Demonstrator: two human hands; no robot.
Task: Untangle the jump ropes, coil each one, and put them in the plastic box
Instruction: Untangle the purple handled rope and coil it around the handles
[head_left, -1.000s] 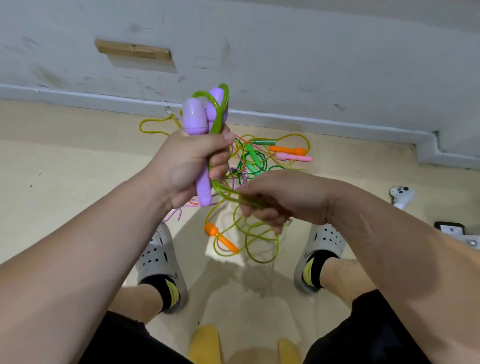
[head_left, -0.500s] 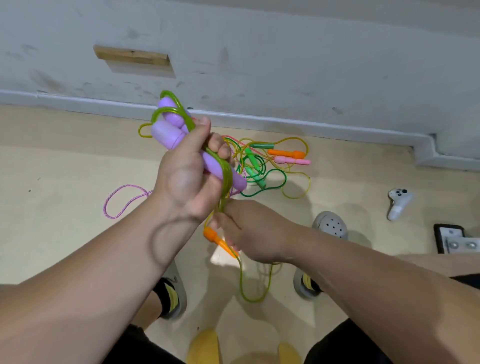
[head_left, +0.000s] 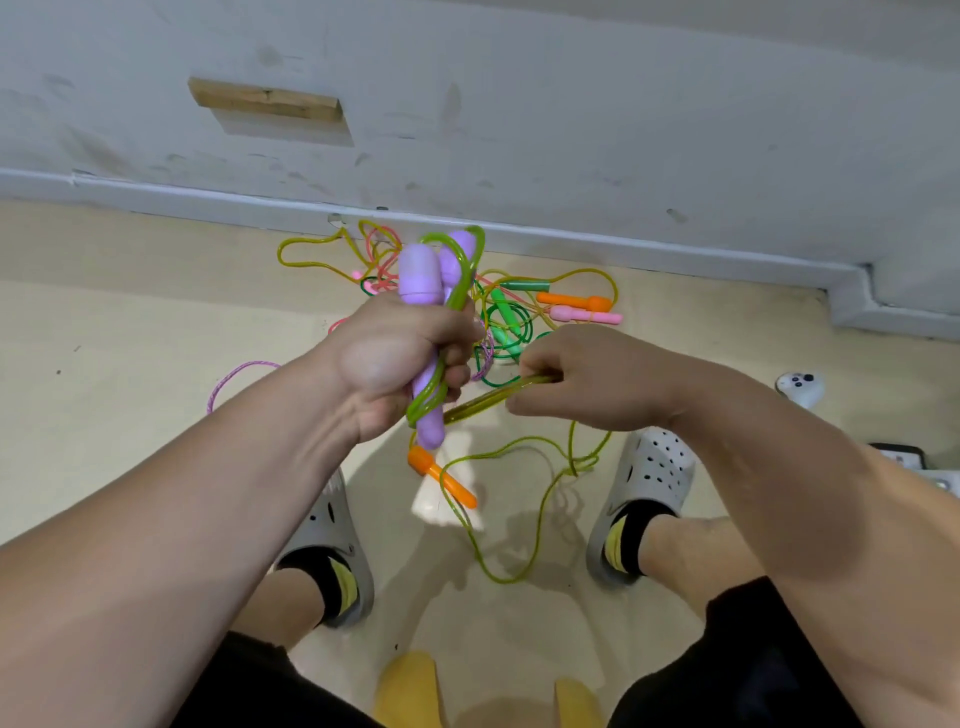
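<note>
Tension is your main risk here. Your left hand (head_left: 395, 358) is clamped round the two purple handles (head_left: 421, 275), fingers curled tight, with loops of the yellow-green cord (head_left: 488, 400) trapped under them. Your right hand (head_left: 587, 379) pinches the same cord just beyond the left fingertips, so a short stretch runs taut between the two grips.

Below your right fingers the free length drops to the floor in loose bends, near an orange handle (head_left: 441, 475) lying under your left fist. Whether the slack is only crossing that handle's cord or is caught with it cannot be told from here. If it is caught, a hard pull would probably drag the orange handle along and cinch a fresh knot.

One loop also rides over the handle tops above your left thumb. Ease your grip too soon and it is likely to slide off, letting the wraps spring loose.

Beyond both sets of fingertips, the heap of other ropes (head_left: 498, 314) lies against the wall. A swinging tail of cord could snag in it.

The plastic box is not in view, so you may have to look for it before letting go.
</note>
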